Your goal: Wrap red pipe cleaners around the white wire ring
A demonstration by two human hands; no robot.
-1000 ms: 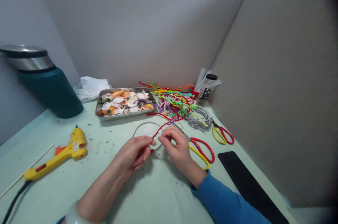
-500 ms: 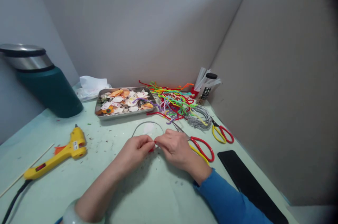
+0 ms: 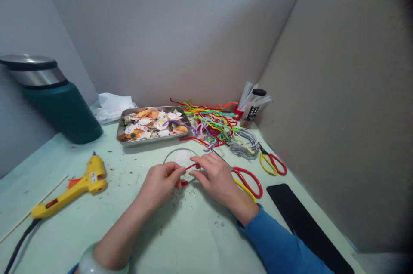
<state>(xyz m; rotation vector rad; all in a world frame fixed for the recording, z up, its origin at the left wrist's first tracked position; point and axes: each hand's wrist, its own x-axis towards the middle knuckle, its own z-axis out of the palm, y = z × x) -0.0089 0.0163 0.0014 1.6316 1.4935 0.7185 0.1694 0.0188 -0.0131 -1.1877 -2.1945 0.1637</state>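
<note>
Near the table's middle, a grey wire hoop (image 3: 180, 149) has red yarn (image 3: 191, 166) at its near side. My left hand (image 3: 163, 181) pinches the yarn where it meets the hoop, and a red wrapped bit shows under its fingertips. From that pinch a short twisted strand runs to the fingertips of my right hand (image 3: 216, 179). The right thumb and forefinger stand apart there, with the strand's end by the upper fingers. Just beyond the right hand lie scissors (image 3: 248, 181) with red and yellow handles, partly covered by it.
A yellow glue gun (image 3: 72, 190) and a thin stick (image 3: 34, 209) lie left, near a teal bottle (image 3: 61, 110). Behind are a shell tray (image 3: 155, 140), colourful yarn (image 3: 213, 123) and coiled wire (image 3: 243, 145). Other scissors (image 3: 272, 163) and a black strip (image 3: 303, 222) lie right.
My right hand has shifted slightly up and its thumb and forefinger have parted. A short red yarn strand now shows between the hands. The left hand keeps its pinch.
</note>
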